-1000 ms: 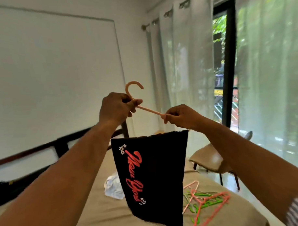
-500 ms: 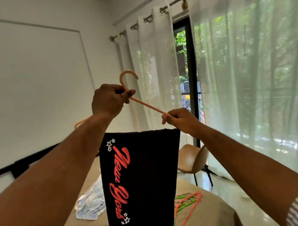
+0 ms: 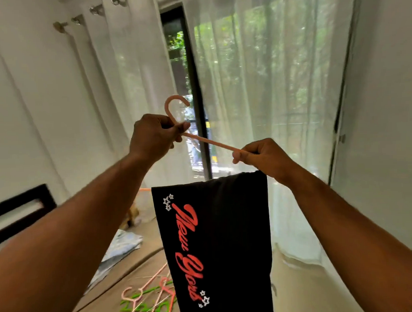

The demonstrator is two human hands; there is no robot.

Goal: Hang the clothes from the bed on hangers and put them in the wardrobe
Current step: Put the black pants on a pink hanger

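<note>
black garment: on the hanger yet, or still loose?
On. The black garment drapes folded over the pink hanger, held by left hand and right hand.

Bright daylight, diffused through the sheer curtains (image 3: 268, 88). Overexposed glare at the curtains, washing out foliage behind. Backlit, dim forearms nearer the camera than the curtains. Motion blur left of the curtains and below them. Wide-angle bowing of verticals beside the curtains.
</note>
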